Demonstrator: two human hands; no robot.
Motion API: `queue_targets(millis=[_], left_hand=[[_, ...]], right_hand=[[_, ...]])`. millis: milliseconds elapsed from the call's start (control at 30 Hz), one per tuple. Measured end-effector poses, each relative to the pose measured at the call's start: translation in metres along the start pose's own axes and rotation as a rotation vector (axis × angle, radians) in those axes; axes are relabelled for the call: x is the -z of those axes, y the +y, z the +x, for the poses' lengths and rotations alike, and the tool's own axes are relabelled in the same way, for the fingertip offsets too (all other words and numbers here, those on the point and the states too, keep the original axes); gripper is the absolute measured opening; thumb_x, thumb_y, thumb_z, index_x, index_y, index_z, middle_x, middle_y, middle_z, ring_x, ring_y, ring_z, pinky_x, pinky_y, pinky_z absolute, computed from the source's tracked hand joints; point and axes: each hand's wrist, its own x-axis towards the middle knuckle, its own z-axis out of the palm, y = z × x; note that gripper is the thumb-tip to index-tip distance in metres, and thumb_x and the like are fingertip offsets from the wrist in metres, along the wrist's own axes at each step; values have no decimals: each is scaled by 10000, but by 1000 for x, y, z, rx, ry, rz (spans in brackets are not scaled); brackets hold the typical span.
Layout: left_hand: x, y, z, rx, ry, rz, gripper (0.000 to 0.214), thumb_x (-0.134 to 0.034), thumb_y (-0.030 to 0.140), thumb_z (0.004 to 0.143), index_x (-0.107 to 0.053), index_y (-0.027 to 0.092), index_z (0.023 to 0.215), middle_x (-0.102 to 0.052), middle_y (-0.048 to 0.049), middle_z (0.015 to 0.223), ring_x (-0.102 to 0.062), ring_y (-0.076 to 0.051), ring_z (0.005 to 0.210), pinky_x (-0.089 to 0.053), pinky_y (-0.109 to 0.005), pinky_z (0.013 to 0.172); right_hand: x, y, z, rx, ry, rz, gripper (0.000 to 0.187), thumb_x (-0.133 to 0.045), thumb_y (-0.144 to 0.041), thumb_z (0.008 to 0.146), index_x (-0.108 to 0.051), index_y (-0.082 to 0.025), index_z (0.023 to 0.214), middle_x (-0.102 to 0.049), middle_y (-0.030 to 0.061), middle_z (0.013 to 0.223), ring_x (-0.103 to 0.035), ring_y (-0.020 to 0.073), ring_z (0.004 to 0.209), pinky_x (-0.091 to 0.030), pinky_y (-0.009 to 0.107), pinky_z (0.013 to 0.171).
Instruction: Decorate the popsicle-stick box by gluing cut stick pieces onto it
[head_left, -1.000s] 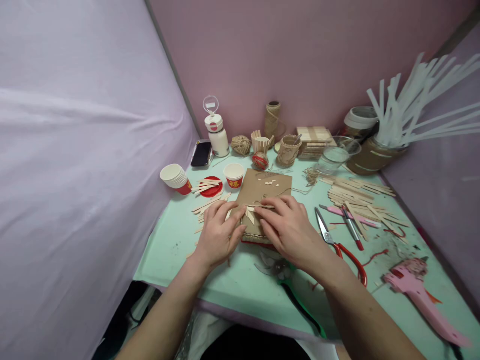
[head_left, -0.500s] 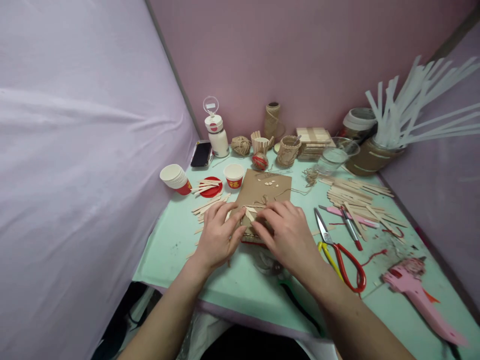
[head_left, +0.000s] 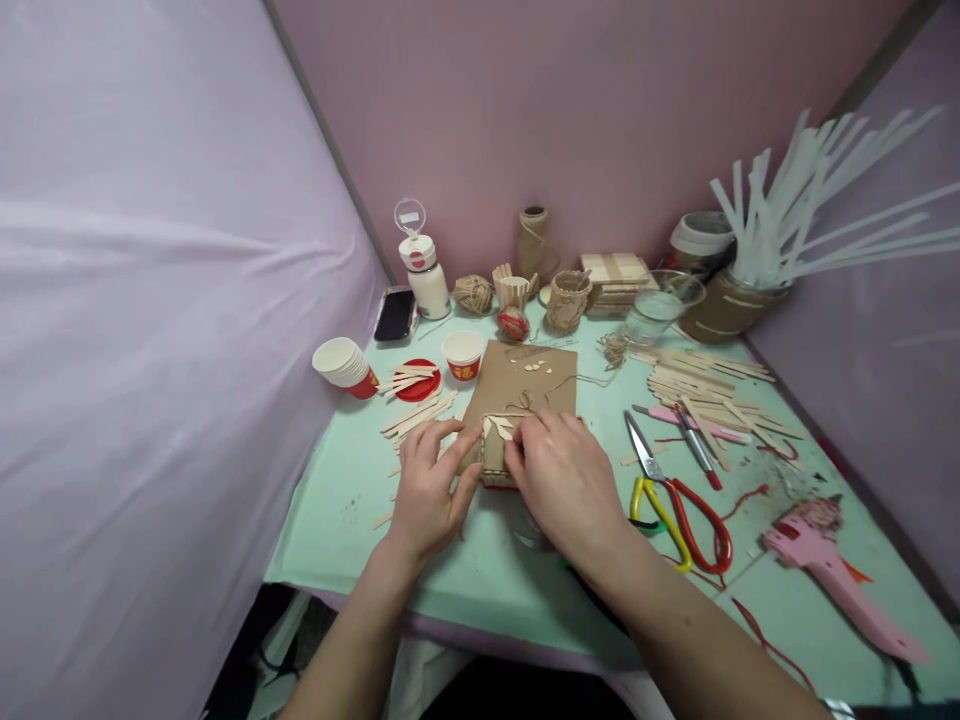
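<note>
Our L hand (head_left: 427, 490) is at L edge of trimmed cardboard (head_left: 494, 456), grip wide; R hand (head_left: 566, 478) bends over it, can't tell if grip's holding anything.

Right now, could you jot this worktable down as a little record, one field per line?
Left hand: spread, at the left edge of the trimmed cardboard piece
Right hand: over the piece's right side; grip hidden
On the piece: pale leaf-shaped slivers
Right side: scissors, pink glue gun
Left side: stacked paper cups
Back: white bottle, twine spool
</note>
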Motion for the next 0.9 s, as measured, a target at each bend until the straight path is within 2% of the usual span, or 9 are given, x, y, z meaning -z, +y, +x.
queue_targets(millis=[267, 433, 600, 700, 800, 900], left_hand=[[-3, -4, 1, -6, 9, -49, 337, -518, 245, 947, -562, 236, 1280, -580, -104, 1202, -521, -250, 1130, -413, -450, 1001], [-3, -6, -1, 15, 49, -81, 282, -523, 218, 947, -597, 215, 1220, -609, -99, 1161, -548, -238, 1102, -424, -437, 979], [1, -9, 3, 68, 99, -111, 234, -545, 197, 939, -630, 198, 1156, -646, -84, 1084, -583, -215, 1050, -450, -398, 940], [5, -10, 13, 89, 97, -149, 216, -563, 203, 931, -645, 193, 1131, -659, -80, 1056, -601, -203, 1012, -472, -375, 909], [7, -10, 25, 94, 47, -220, 192, -566, 219, 929, -662, 189, 1093, -669, -81, 1040, -617, -199, 990, -495, -360, 884], [10, -8, 33, 97, -12, -303, 189, -566, 222, 927, -670, 188, 1082, -676, -77, 1030, -629, -191, 976, -509, -344, 870]], right_hand=[[5, 1, -4, 44, 22, -73, 154, -542, -150, 908, -666, -150, 816, -666, 120, 807, -605, 281, 806, -441, 379, 683], [14, 0, 1, 175, -79, -180, 210, -511, 15, 825, -661, -131, 813, -663, 135, 799, -591, 272, 788, -447, 360, 670], [15, 6, 1, 252, -78, -283, 225, -485, 35, 810, -639, -130, 813, -649, 133, 807, -569, 261, 792, -448, 343, 677], [20, 13, -9, 206, 19, -207, 183, -497, -28, 854, -597, -158, 773, -615, 106, 786, -546, 249, 765, -434, 343, 662], [30, 17, -29, 187, 152, -25, 163, -481, -132, 923, -561, -179, 789, -580, 71, 785, -532, 225, 756, -426, 338, 665], [27, 11, -56, 217, 140, 158, 190, -455, -152, 945, -539, -188, 778, -558, 43, 764, -537, 192, 732, -426, 316, 653]])
